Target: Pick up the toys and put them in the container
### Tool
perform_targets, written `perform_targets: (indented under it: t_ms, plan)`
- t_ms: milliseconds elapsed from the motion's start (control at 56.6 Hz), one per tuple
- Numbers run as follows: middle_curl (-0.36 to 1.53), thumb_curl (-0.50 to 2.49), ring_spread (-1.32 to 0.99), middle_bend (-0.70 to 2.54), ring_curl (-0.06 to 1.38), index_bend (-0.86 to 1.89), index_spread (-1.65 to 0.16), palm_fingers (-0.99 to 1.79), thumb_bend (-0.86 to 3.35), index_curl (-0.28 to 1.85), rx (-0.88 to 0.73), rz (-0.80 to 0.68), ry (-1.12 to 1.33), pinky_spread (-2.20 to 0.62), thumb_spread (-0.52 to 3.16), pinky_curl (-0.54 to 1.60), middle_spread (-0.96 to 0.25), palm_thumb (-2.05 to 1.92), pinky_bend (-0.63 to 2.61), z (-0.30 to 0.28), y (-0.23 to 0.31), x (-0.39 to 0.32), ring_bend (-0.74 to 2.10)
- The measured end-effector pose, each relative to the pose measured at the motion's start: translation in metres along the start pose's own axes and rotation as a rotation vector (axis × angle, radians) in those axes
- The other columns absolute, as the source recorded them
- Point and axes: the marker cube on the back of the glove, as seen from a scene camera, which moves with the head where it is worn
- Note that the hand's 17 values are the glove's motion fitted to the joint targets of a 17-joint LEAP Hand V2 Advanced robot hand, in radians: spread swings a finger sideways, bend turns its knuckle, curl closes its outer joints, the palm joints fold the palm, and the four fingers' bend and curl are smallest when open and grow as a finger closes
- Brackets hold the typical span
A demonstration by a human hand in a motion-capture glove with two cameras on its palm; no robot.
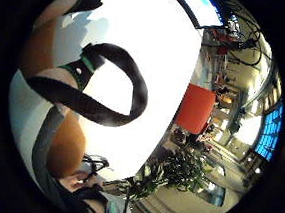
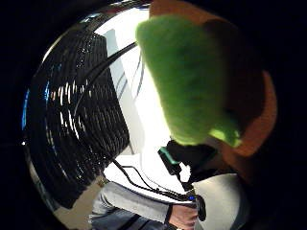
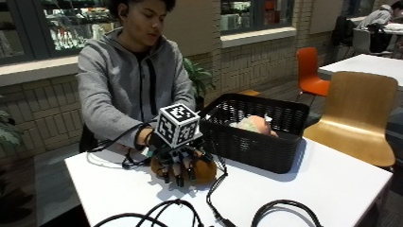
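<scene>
Outside view: gloved right hand [image 3: 179, 163] curled over orange toy [image 3: 205, 171] beside basket [image 3: 252, 137]; green part [image 2: 192, 76] only in thumb-side view.

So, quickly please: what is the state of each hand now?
Right hand: fingers curled over the orange toy on the table, gripping it.
Left hand: cannot be told, not seen.

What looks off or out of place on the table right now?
Nothing stands out. The black basket sits upright on the white table with a soft toy already inside. The gloved right hand grips an orange and green plush toy on the table beside the basket. No spill or damage visible.
</scene>
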Motion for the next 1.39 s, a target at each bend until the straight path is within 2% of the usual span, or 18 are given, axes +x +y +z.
perform_targets:
  t_ms: [71, 194, 353, 477, 600, 848, 989, 1289, 1360, 1395]
  plan:
    - [0.28, 0.40, -0.01, 0.21, 0.51, -0.10, -0.25, -0.14, 0.02, -0.01, 0.039, 0.006, -0.014, -0.05, 1.21, 0.43, 0.11, 0.19, 1.54, 0.001, -0.003, 0.000, 0.77]
    - [0.37, 0.44, -0.13, 0.46, 0.61, -0.22, -0.27, 0.24, 0.14, -0.07, 0.088, -0.004, -0.038, -0.23, 1.32, 0.41, 0.07, 0.42, 1.61, 0.000, -0.007, 0.002, 1.39]
    - [0.50, 0.52, -0.21, 0.75, 0.66, -0.05, -0.28, 0.33, 0.24, -0.03, 0.200, -0.036, -0.027, -0.31, 1.34, 0.43, -0.04, 0.62, 1.69, -0.005, -0.006, 0.003, 1.65]
    - [0.55, 0.58, -0.23, 0.82, 0.64, 0.06, -0.29, 0.38, 0.24, 0.00, 0.280, -0.073, -0.161, -0.33, 1.24, 0.44, -0.11, 0.70, 1.69, -0.033, 0.003, 0.010, 1.66]
    - [0.59, 0.64, -0.24, 0.83, 0.61, 0.09, -0.30, 0.40, 0.23, 0.01, 0.376, -0.137, -0.225, -0.33, 1.14, 0.43, -0.15, 0.74, 1.67, -0.098, 0.011, 0.013, 1.67]
    - [0.65, 0.73, -0.25, 0.80, 0.57, 0.09, -0.31, 0.41, 0.19, 0.01, 0.554, -0.359, -0.128, -0.33, 1.03, 0.43, -0.20, 0.77, 1.66, -0.192, 0.047, -0.086, 1.68]
    - [0.68, 0.76, -0.25, 0.78, 0.55, 0.09, -0.31, 0.42, 0.18, 0.02, 0.522, -0.450, -0.088, -0.33, 1.00, 0.43, -0.22, 0.78, 1.65, -0.218, 0.042, -0.155, 1.69]
    - [0.74, 0.83, -0.24, 0.74, 0.53, 0.08, -0.31, 0.42, 0.14, 0.02, 0.445, -0.340, -0.101, -0.34, 0.95, 0.43, -0.25, 0.78, 1.64, -0.219, -0.005, -0.192, 1.70]
    - [0.75, 0.78, -0.22, 0.74, 0.53, -0.05, -0.30, 0.25, 0.10, -0.01, 0.316, -0.294, -0.103, -0.34, 1.07, 0.44, -0.22, 0.69, 1.69, -0.213, -0.007, -0.188, 1.70]
    - [0.73, 0.74, -0.20, 0.69, 0.51, -0.04, -0.29, 0.04, 0.06, -0.01, 0.255, -0.290, -0.082, -0.31, 1.13, 0.45, -0.18, 0.62, 1.72, -0.210, -0.005, -0.186, 1.63]
